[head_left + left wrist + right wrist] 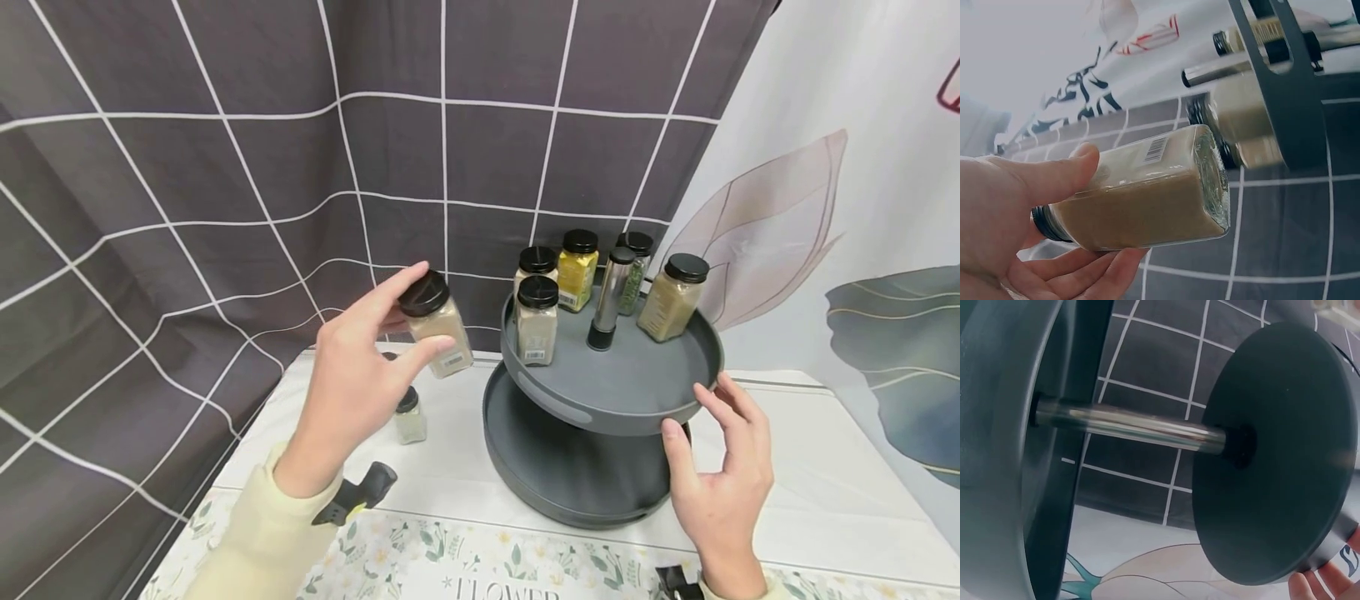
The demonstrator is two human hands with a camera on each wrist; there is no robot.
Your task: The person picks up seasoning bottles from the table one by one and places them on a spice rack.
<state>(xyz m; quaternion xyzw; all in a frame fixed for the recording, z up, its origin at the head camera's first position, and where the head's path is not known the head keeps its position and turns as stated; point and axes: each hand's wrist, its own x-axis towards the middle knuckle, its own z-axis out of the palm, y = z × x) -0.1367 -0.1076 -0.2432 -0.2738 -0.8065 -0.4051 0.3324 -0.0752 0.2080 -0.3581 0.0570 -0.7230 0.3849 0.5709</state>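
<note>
My left hand (352,367) grips a square glass spice jar (444,337) with a black lid, held tilted in the air left of a two-tier grey rack. In the left wrist view this jar (1147,194) shows tan powder and a barcode label. My right hand (723,475) pinches the rim of the upper tray (622,392) at its right front, thumb below and fingertips at the edge. Several black-lidded jars stand on that tray, including a yellow jar (577,275), a green herb jar (633,279) and a tan jar (672,302), around a metal post (611,300).
The lower tray (555,475) sits on the white tabletop (442,467). A small jar (410,421) stands behind my left wrist, and another dark lid (389,356) is mostly hidden by that hand. Behind hangs a dark grid-patterned curtain (390,150). A floral mat (435,550) lies in front.
</note>
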